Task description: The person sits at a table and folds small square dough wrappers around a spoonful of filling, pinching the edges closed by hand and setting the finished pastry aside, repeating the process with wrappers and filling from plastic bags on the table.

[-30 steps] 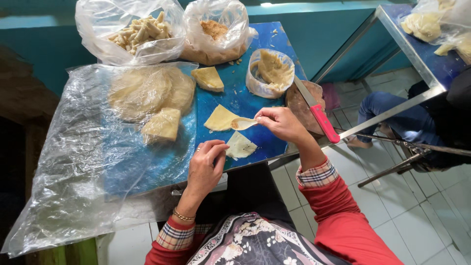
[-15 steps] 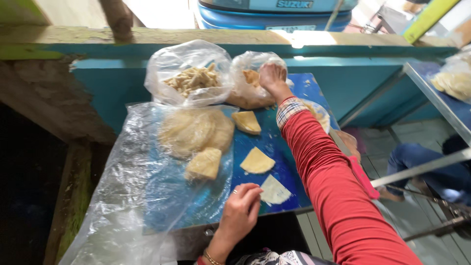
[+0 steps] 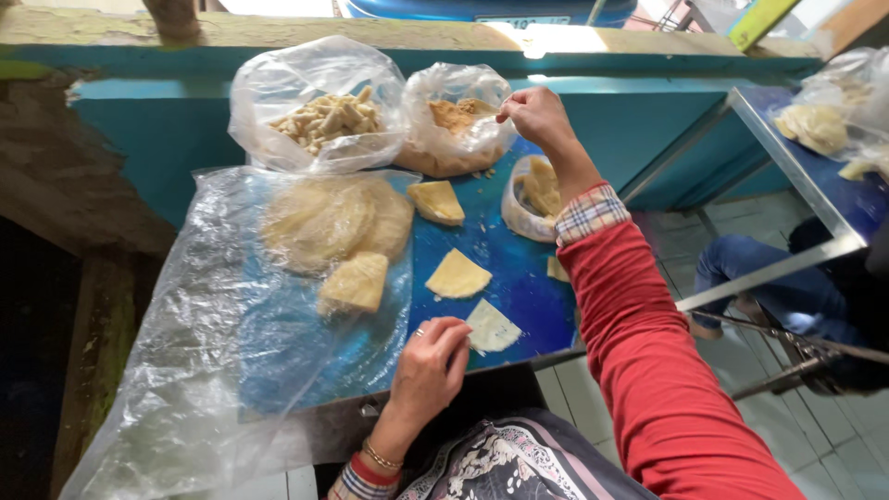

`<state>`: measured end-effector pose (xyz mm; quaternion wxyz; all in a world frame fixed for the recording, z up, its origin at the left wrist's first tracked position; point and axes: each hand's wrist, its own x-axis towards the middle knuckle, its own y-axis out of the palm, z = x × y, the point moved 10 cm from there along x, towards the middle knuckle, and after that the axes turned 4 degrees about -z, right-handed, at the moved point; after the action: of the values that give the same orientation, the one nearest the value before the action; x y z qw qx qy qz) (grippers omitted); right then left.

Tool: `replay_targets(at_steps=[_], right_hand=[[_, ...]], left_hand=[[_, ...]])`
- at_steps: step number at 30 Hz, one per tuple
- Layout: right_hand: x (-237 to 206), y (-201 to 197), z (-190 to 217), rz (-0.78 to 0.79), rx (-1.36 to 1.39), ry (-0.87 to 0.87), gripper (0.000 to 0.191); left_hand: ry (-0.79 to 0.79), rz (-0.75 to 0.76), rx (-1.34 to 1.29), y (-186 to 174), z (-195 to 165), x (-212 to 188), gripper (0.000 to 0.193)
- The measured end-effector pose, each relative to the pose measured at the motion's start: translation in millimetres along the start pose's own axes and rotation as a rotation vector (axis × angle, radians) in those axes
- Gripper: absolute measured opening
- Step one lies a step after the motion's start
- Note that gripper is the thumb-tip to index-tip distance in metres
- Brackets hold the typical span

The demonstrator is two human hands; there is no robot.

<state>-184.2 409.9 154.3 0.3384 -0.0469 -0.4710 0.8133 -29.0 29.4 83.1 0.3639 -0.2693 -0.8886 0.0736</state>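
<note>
The filling bag (image 3: 456, 120), a clear plastic bag of brown crumbly stuff, is reached into at its open top by the right hand (image 3: 537, 116). That hand's fingers are drawn together in a pinch at the bag's mouth; what is pinched cannot be told, though a thin handle-like piece seems to show at the fingertips. A larger clear bag of pale stick-shaped pieces (image 3: 319, 106) stands just to the left of that hand's bag. A wide plastic sheet (image 3: 213, 370) lies over the blue table (image 3: 519, 287) to the left of the left hand, with a stack of round dough sheets (image 3: 324, 222) under it. A small bag-lined tub (image 3: 532, 190) sits just below the right hand, beside the forearm. The left hand (image 3: 431, 366) rests at the table's near edge, fingers curled and pressed together, its fingertips touching the corner of a triangular dough piece (image 3: 493, 327). A second triangular piece (image 3: 457, 275) lies just beyond it, and a folded one (image 3: 437, 202) farther off.
</note>
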Motion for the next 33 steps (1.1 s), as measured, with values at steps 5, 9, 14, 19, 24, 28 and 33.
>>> replay_targets(at_steps=[5,9,14,19,24,28,33], right_hand=[[-121.0,-21.1,0.8,0.071,0.233,-0.237,0.019],[-241.2,-18.4,-7.1,0.104,0.158,-0.229,0.018],[-318.2,-27.4,12.9,-0.019,-0.021,-0.306,0.011],[-337.7,-36.9,36.1,-0.167,-0.189,-0.492,0.006],[-337.9,-31.6,30.1,-0.158,-0.182,-0.491,0.008],[-322.9,-25.2,10.1,-0.065,-0.077,-0.38,0.008],[-273.3,-18.1,-31.8,0.177,0.311,-0.101,0.015]], left_hand=[[-0.111,-0.009,-0.138,-1.0,17.3,0.7,0.016],[-0.251,-0.005,-0.2,2.6,31.8,3.8,0.022],[0.137,0.038,0.198,13.4,-17.1,6.2,0.036],[0.236,0.125,0.402,30.1,-29.8,4.3,0.038],[0.226,0.162,0.43,33.1,-28.6,1.5,0.032],[0.191,0.124,0.328,24.6,-25.7,1.1,0.026],[0.057,-0.086,0.122,-0.3,-10.5,4.4,0.02]])
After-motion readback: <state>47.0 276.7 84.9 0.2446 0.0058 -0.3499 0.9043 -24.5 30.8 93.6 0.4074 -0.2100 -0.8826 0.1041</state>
